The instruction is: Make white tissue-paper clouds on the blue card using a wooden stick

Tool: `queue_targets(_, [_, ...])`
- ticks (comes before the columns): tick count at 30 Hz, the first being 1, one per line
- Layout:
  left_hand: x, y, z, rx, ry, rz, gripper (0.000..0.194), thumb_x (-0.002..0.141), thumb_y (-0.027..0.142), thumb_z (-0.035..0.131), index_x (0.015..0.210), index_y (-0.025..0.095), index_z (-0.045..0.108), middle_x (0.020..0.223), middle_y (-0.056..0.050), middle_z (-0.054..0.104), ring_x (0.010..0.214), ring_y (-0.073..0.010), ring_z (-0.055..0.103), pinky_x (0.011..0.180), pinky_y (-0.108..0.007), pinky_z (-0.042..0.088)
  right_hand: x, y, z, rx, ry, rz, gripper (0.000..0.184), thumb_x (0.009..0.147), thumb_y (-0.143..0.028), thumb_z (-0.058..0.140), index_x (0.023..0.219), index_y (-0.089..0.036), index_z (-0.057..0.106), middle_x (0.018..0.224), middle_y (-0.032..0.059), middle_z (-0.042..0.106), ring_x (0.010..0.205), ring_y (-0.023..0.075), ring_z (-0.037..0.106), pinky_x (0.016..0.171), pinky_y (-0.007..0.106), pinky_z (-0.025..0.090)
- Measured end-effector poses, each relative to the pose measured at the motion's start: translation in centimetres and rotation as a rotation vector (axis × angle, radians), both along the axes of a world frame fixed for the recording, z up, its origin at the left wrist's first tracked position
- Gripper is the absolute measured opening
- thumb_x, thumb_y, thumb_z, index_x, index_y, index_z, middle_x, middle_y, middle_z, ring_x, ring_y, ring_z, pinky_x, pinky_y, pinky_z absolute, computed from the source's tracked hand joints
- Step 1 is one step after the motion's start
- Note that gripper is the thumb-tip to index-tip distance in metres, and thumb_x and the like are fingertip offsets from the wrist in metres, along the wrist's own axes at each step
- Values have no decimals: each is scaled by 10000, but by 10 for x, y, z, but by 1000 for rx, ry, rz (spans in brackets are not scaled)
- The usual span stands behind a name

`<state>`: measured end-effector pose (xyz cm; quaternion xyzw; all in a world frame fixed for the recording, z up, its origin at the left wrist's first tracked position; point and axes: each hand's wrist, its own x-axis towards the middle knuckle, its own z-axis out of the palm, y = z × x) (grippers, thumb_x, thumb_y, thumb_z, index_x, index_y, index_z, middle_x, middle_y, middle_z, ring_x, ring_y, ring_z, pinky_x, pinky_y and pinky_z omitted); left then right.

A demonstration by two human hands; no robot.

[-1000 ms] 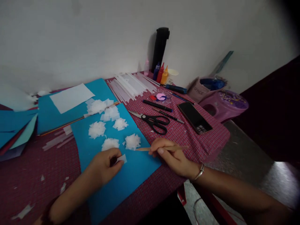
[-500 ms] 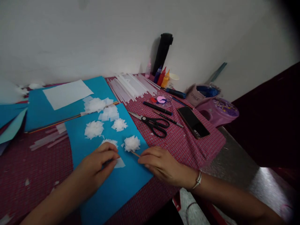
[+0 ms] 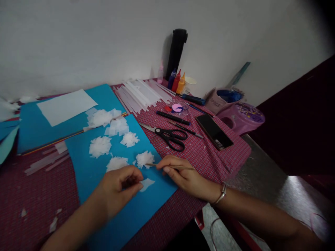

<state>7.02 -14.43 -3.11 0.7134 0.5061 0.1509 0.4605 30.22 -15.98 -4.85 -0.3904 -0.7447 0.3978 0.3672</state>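
My left hand (image 3: 120, 186) is pinched shut on a small white tissue piece (image 3: 147, 183) that lies on the near blue paper sheet (image 3: 123, 205). My right hand (image 3: 183, 176) grips a thin wooden stick (image 3: 170, 167), held nearly level, its tip pointing left at a white tissue tuft (image 3: 144, 158). Three more tissue tufts (image 3: 99, 146) sit on the same sheet farther back, with a pile of cut tissue squares (image 3: 117, 126) beyond them.
Black-handled scissors (image 3: 169, 134), pens (image 3: 173, 118), a phone (image 3: 214, 127) and a paint dish (image 3: 177, 108) lie on the red checked cloth (image 3: 209, 153). White paper strips (image 3: 141, 94), paint bottles (image 3: 177, 81) and a black flask (image 3: 176, 52) stand by the wall. The table edge (image 3: 246, 153) drops off at right.
My right hand has lifted the stick to nearly level, tip at the nearest tuft. The tissue piece under my left fingers has shifted slightly right. The view has swung a little.
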Motion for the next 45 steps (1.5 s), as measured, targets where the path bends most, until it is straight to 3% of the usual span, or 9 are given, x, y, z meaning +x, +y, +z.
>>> queue_targets(6, [11, 7, -5, 344, 233, -15, 170, 854, 232, 450, 735, 215, 571, 738, 15, 585, 664, -148, 573, 623, -278, 434, 3, -4, 1, 72, 28, 0, 195, 970, -191, 428, 1040, -166, 608, 932, 47, 635, 883, 128, 598, 786, 285, 503])
queue_targets(11, [12, 6, -9, 369, 257, -21, 159, 878, 220, 448, 764, 209, 559, 758, 9, 581, 676, -150, 573, 616, -275, 428, 7, -9, 3, 220, 41, 68, 194, 947, -151, 422, 1049, -151, 587, 902, 62, 625, 838, 137, 583, 736, 288, 504])
queue_targets(19, [16, 8, -10, 452, 286, 21, 145, 875, 207, 465, 795, 189, 585, 765, -2, 605, 672, -153, 581, 609, -279, 455, 5, -9, 4, 385, -378, 229, 247, 985, -203, 359, 1075, -130, 577, 971, 84, 624, 834, 155, 558, 756, 295, 480])
queue_targets(22, [10, -8, -18, 767, 338, -9, 176, 902, 200, 450, 976, 150, 602, 925, -72, 636, 828, -206, 604, 709, -329, 486, 4, -12, 3, 474, -573, 302, 236, 971, -257, 410, 1109, -144, 565, 994, 77, 617, 796, 176, 524, 707, 314, 463])
queue_targets(25, [7, -32, -26, 1074, 385, -231, 233, 899, 117, 404, 972, 140, 624, 949, -95, 658, 886, -238, 580, 782, -365, 450, 3, -15, 2, 517, -693, 328, 228, 953, -270, 459, 1123, -157, 560, 1009, 64, 609, 782, 184, 500, 670, 312, 446])
queue_targets(27, [8, -43, -28, 1080, 410, -316, 271, 879, 78, 379, 851, 168, 634, 832, -65, 661, 778, -225, 563, 725, -355, 422, 2, -16, 1, 529, -727, 322, 215, 962, -241, 437, 1119, -164, 561, 1012, 58, 607, 783, 184, 495, 666, 309, 440])
queue_targets(30, [13, -49, -27, 1022, 420, -309, 285, 860, 67, 379, 776, 187, 624, 756, -47, 644, 712, -216, 537, 688, -348, 387, 1, -14, 2, 521, -740, 305, 209, 966, -234, 428, 1103, -156, 566, 985, 55, 602, 773, 185, 491, 681, 317, 438])
queue_targets(43, [14, -45, -30, 1007, 432, -296, 292, 877, 94, 363, 783, 191, 621, 747, -46, 648, 686, -215, 569, 651, -352, 437, -4, -9, 2, 469, -713, 256, 224, 947, -221, 465, 1112, -127, 582, 981, 76, 600, 787, 198, 510, 716, 340, 455])
queue_targets(45, [12, -42, -32, 1005, 445, -262, 255, 894, 133, 380, 873, 165, 632, 824, -69, 666, 721, -218, 595, 659, -357, 476, -4, -10, 3, 433, -677, 235, 234, 948, -230, 470, 1126, -127, 581, 1010, 86, 603, 846, 203, 526, 764, 340, 470])
